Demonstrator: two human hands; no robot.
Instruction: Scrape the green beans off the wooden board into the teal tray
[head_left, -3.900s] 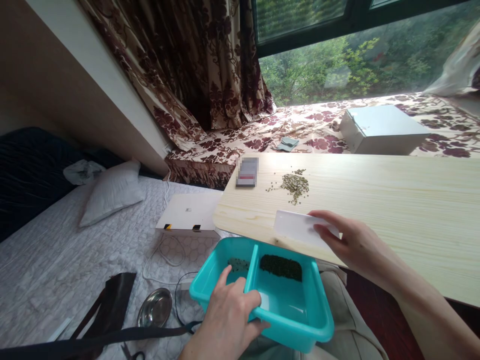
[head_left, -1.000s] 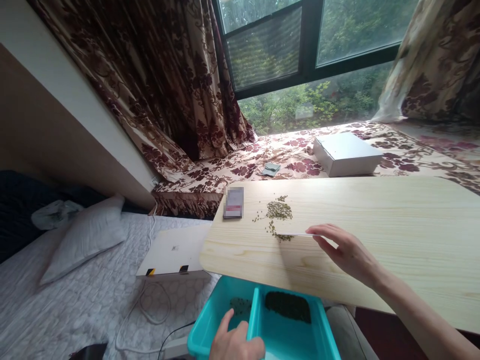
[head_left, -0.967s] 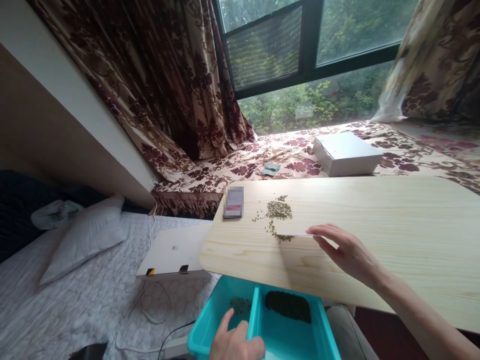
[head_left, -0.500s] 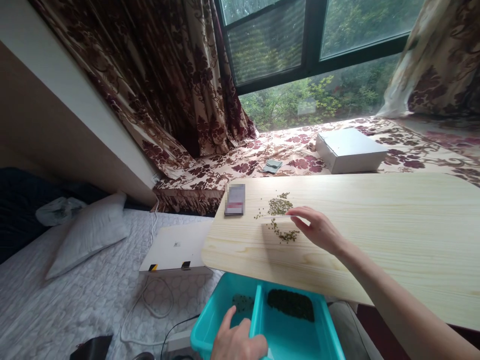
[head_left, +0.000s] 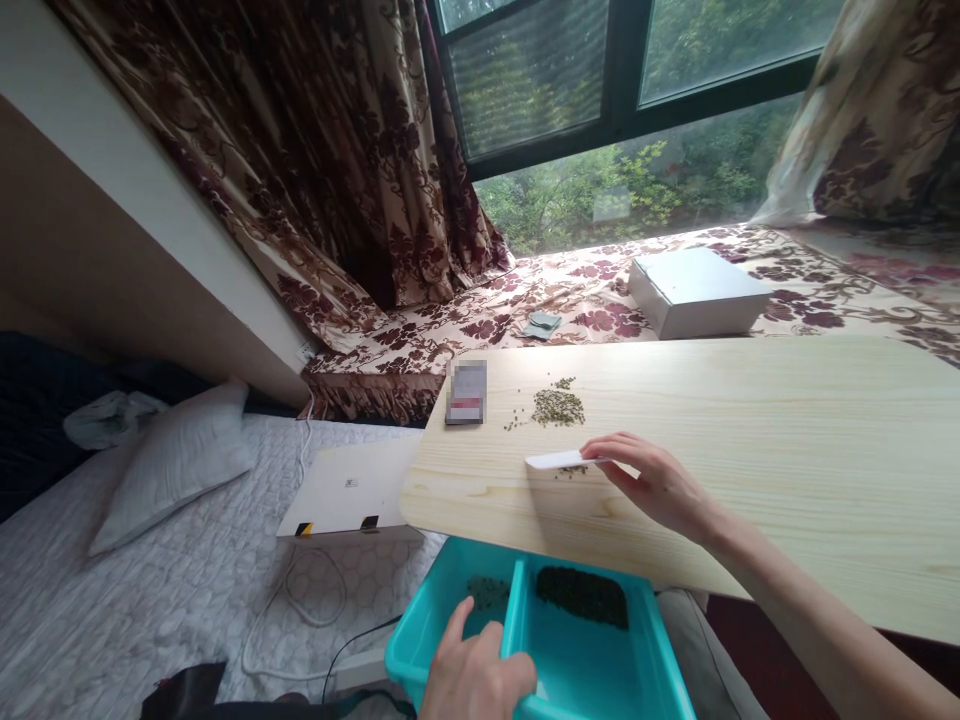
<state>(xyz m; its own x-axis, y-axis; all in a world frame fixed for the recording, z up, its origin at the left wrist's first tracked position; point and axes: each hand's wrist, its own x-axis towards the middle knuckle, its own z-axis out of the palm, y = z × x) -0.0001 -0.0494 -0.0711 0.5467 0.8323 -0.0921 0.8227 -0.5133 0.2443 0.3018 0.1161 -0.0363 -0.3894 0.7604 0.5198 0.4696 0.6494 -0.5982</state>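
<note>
My right hand (head_left: 637, 478) pinches a thin white card (head_left: 555, 460) by its right end, tilted low over the wooden table. A few small greenish beans (head_left: 574, 470) lie at the card, partly hidden by it. Farther back spreads a loose pile of the same beans (head_left: 557, 407). My left hand (head_left: 480, 672) is on a teal divided bin (head_left: 405, 640) below the table's front edge, its index finger stretched into the left compartment and the others curled over the near end of the divider. A dark heap of small grains (head_left: 582, 596) fills the back of the right compartment; scattered ones (head_left: 487, 592) lie in the left.
A pixelated flat packet (head_left: 466, 393) lies on the left end of the table (head_left: 750, 430). Behind, a white box (head_left: 697, 290) and a folded grey-green cloth (head_left: 541, 325) rest on the flowered window seat. Left, a flat white box (head_left: 352, 485) and a cable (head_left: 259, 620) lie on the bed.
The card has moved from over the bin's side to the beans, across behind a small group, then back toward the table's front edge. My left hand stays on the bin.
</note>
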